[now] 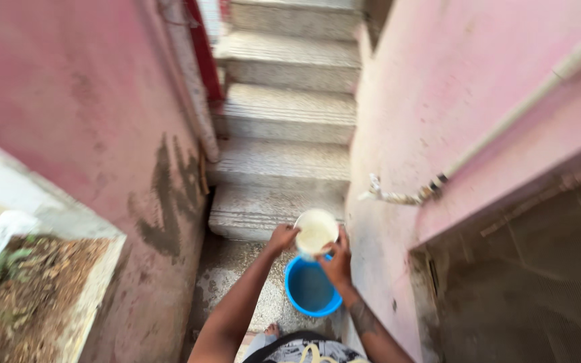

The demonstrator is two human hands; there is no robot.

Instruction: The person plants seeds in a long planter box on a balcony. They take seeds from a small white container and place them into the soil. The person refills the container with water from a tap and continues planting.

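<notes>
I hold a small round white bowl (pixel 315 232) of pale cloudy liquid with both hands. My left hand (pixel 281 238) grips its left rim and my right hand (pixel 337 263) grips its right and lower rim. The bowl hangs just above a blue bucket (pixel 311 288) that stands on the speckled floor (pixel 233 275) of a narrow passage. The bucket's inside looks blue; I cannot tell how much liquid it holds.
Pink walls close in on both sides. Grey concrete steps (pixel 284 114) rise straight ahead. A tap (pixel 376 190) on a white pipe (pixel 526 107) juts from the right wall above the bucket. A planter with dry soil (pixel 28 289) sits at lower left.
</notes>
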